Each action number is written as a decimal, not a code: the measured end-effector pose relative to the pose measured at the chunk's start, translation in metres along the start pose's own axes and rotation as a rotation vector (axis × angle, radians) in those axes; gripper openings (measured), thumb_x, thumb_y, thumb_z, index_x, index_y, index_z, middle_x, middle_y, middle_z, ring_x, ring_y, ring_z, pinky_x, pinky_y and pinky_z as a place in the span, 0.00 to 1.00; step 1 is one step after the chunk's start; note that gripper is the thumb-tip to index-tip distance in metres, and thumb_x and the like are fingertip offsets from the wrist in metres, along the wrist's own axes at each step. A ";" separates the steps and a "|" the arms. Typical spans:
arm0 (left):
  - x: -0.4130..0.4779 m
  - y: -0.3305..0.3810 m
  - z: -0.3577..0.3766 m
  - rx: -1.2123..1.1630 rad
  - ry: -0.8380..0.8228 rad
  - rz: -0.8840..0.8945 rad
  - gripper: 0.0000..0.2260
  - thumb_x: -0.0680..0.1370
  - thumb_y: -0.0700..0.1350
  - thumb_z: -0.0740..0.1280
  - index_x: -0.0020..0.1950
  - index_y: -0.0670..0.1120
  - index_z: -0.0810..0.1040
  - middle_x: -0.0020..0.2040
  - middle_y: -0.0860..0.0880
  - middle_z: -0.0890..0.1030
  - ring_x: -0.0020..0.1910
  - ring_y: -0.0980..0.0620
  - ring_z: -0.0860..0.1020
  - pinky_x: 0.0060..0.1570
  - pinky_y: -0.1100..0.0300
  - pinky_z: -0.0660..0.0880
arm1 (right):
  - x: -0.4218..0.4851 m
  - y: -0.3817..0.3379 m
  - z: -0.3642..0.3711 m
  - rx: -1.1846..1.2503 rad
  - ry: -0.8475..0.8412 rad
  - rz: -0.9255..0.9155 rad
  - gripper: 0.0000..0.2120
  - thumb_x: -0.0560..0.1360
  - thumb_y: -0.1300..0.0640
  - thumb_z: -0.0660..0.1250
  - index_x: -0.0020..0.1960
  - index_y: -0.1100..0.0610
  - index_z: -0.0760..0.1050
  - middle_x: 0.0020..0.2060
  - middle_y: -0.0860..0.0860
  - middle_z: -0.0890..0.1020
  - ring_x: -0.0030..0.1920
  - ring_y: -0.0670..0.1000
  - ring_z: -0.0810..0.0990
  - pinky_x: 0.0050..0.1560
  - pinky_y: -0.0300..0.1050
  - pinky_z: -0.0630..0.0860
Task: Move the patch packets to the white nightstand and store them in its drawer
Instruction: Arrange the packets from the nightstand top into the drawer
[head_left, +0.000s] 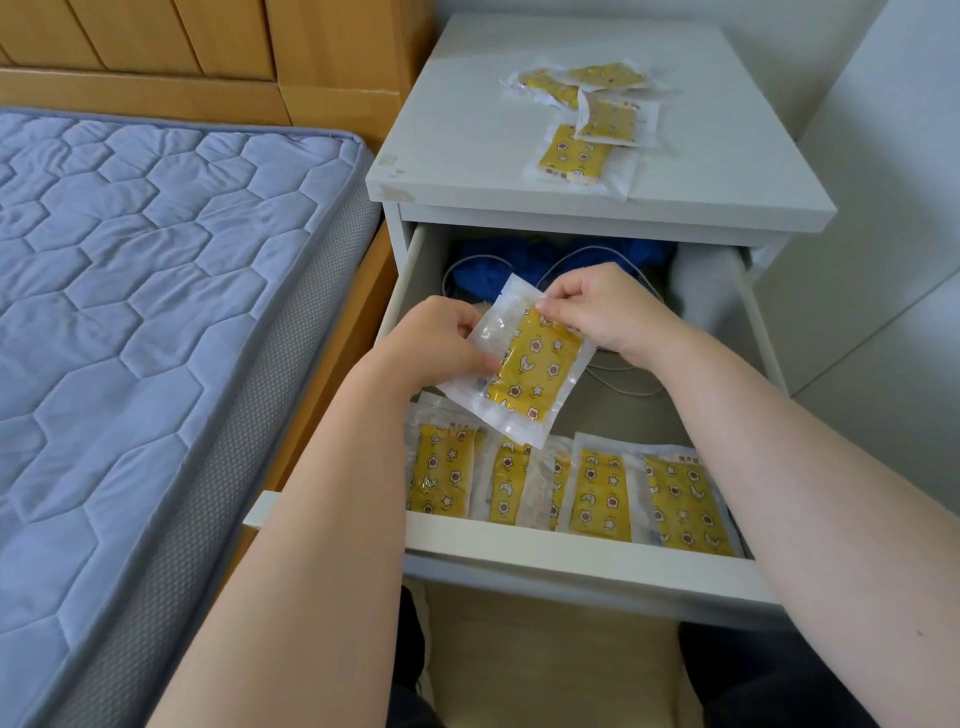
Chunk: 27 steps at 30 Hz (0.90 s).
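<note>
Over the open drawer (571, 553) of the white nightstand (467, 130) I hold one patch packet (535, 374), clear plastic with a yellow star-and-moon patch inside. My left hand (436, 343) pinches its left edge; my right hand (608, 312) pinches its top edge. Several similar packets (597, 493) stand in a row against the drawer's front wall. Several more packets (587, 124) lie in a loose pile on the nightstand top.
At the back of the drawer lie a blue bundle (545, 260) and white cables (623, 379). A bed with a blue quilted mattress (156, 312) and wooden headboard (208, 47) stands close on the left. White walls close in on the right.
</note>
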<state>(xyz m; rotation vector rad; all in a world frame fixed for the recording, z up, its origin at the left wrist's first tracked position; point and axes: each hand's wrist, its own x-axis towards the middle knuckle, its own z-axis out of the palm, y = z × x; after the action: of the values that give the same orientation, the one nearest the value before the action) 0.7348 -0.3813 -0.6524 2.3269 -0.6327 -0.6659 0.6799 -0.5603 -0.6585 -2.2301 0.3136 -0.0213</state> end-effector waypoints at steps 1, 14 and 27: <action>0.000 0.000 0.001 0.024 0.006 0.001 0.08 0.71 0.44 0.74 0.49 0.45 0.81 0.46 0.45 0.81 0.45 0.47 0.80 0.47 0.55 0.78 | -0.001 -0.002 0.000 -0.018 -0.038 -0.019 0.09 0.77 0.54 0.66 0.46 0.59 0.81 0.44 0.56 0.84 0.44 0.51 0.82 0.50 0.48 0.77; 0.006 -0.016 0.010 0.358 -0.206 -0.119 0.20 0.79 0.41 0.64 0.71 0.49 0.70 0.69 0.48 0.73 0.67 0.48 0.71 0.65 0.54 0.67 | -0.008 0.017 0.022 -0.571 -0.728 0.103 0.07 0.72 0.50 0.71 0.42 0.52 0.77 0.37 0.46 0.80 0.37 0.46 0.77 0.40 0.42 0.73; 0.003 -0.011 0.014 0.642 -0.584 -0.137 0.18 0.79 0.43 0.65 0.69 0.49 0.73 0.63 0.49 0.77 0.61 0.47 0.75 0.63 0.51 0.72 | -0.011 0.014 0.050 -0.910 -1.040 0.285 0.32 0.79 0.37 0.52 0.73 0.58 0.63 0.68 0.55 0.72 0.66 0.57 0.72 0.65 0.50 0.68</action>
<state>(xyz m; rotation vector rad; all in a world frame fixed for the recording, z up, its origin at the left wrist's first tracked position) 0.7320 -0.3816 -0.6699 2.7765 -1.0756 -1.4007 0.6719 -0.5276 -0.6997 -2.6395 0.0335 1.6479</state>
